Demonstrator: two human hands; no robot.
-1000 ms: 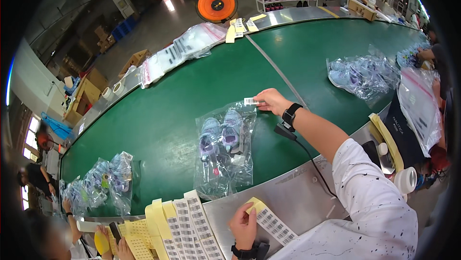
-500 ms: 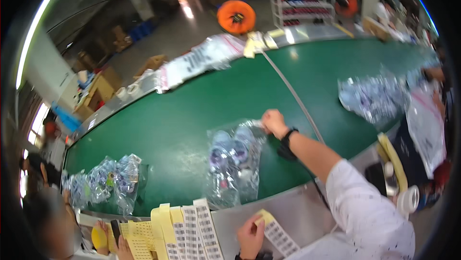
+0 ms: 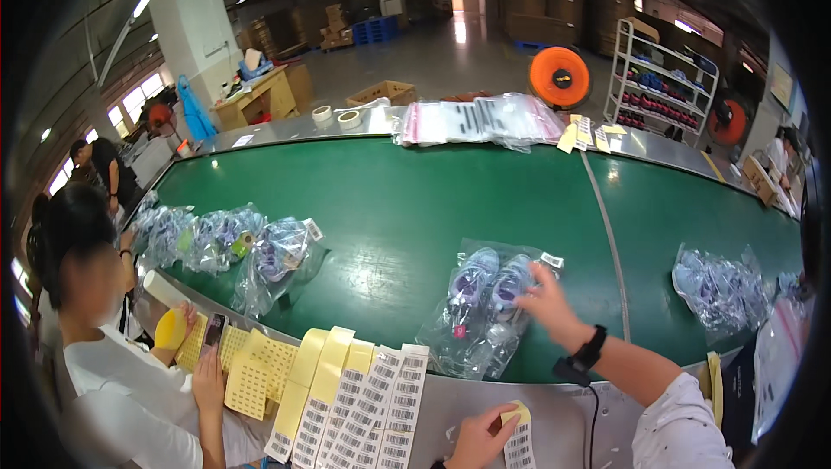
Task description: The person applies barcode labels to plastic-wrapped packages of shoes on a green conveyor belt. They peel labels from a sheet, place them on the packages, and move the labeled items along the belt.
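Note:
A clear plastic bag with a pair of light blue and purple shoes [image 3: 474, 280] lies on the green belt in front of me. At the bag's far right corner is a white barcode label [image 3: 551, 260]. My right hand [image 3: 554, 306], with a black band on its wrist, is over the bag's right side, beside the right shoe; its fingers are apart and hold nothing. Whether it touches the bag I cannot tell. Low in the view, my left hand [image 3: 481, 440] pinches the top of a yellow-backed strip of barcode stickers [image 3: 519, 445].
More bagged shoes lie on the belt at left [image 3: 275, 253] and right [image 3: 714, 283]. Sticker sheets [image 3: 368, 391] cover the near metal ledge [image 3: 563, 408]. A co-worker [image 3: 130, 365] sits at left, holding a phone [image 3: 212, 335]. Flat plastic bags [image 3: 485, 118] are stacked along the far edge.
My right hand has drawn back from the bag's far corner toward the right shoe, its fingers opening. The label there now shows. My left hand still holds the strip; the view has turned.

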